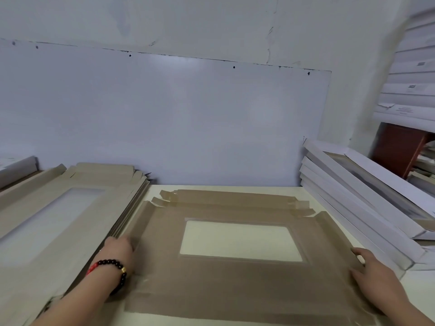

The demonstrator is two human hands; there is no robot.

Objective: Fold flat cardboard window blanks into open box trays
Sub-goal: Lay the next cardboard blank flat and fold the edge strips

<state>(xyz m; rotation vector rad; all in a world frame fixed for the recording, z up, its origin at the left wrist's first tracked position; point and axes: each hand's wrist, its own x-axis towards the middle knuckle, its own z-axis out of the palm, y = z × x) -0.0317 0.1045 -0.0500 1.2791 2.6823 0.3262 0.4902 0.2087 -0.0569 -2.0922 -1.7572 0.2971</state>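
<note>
A flat brown cardboard window blank (235,283) lies on the pale table (277,188) in front of me, with a rectangular window in its middle and flaps spread at its far corners. My left hand (120,250), with a dark bead bracelet on the wrist, rests on the blank's left side flap, fingers curled at its edge. My right hand (374,271) lies on the blank's right side flap, fingers over its edge. Whether either hand pinches the flap or only presses on it is hard to tell.
A stack of flat blanks (77,208) lies on the left, touching the working blank's left side. Folded white box trays (357,208) lean in a pile at the right. A white wall panel (164,118) stands right behind the table.
</note>
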